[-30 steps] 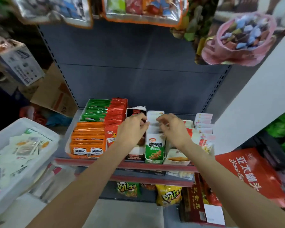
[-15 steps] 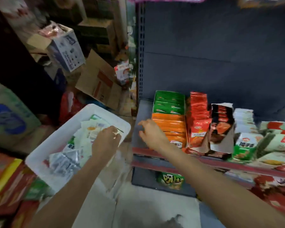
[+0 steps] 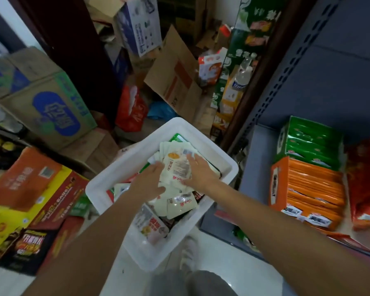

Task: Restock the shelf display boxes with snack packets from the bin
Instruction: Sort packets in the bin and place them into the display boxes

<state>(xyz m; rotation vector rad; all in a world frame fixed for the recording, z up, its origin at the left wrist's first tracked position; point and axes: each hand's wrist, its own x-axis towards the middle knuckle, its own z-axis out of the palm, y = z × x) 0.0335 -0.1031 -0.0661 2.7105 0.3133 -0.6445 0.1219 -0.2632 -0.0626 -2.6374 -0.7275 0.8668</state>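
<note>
A white plastic bin [image 3: 107,186] sits on the floor in front of me, holding several loose snack packets. Both hands are inside it on a stack of cream-coloured packets [image 3: 176,167]. My left hand [image 3: 150,181] presses the stack's left side, fingers curled under its edge. My right hand [image 3: 198,169] lies on the right side with fingers spread. More cream packets [image 3: 179,205] and a red-and-white packet [image 3: 152,226] lie nearer me in the bin. On the grey shelf [image 3: 254,167] to the right stand display boxes of orange packets [image 3: 308,189], green packets [image 3: 310,139] and red packets [image 3: 365,180].
Cardboard cartons [image 3: 45,110] and printed boxes [image 3: 26,199] crowd the floor left of the bin. An open brown carton [image 3: 175,73] and a red bag [image 3: 130,107] lie behind it. The shelf's dark upright [image 3: 254,82] rises at right. My shoe [image 3: 188,251] is on the white floor.
I turned from the shelf down to the bin. Both hands left the display boxes; the left reached the bin first, then the right joined it on the cream packets.
</note>
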